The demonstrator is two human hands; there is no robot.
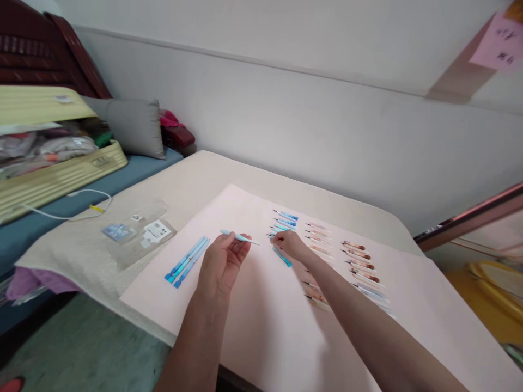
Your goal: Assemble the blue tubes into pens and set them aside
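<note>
Over the left half of the pink sheet, the left hand is holding a pale blue pen pinched between thumb and fingers, and the pen's thin end is pointing toward the right hand. The right hand is reaching in low, its fingers curling together at the near end of a row of blue pens; whether they are gripping anything, I cannot tell. Just below that hand, a teal pen piece is lying slantwise on the sheet. Toward the sheet's left edge, three blue sticks are lying side by side, their wider, darker ends pointing to the near left corner. To the right of the blue row, a column of pale patterned pens is running toward the near edge, and the right forearm is partly covering it. Farther right, another column of brown-ended pens is lying along the sheet. Outside the left edge, a clear plastic packet is resting on the cream cover underneath the sheet.
</note>
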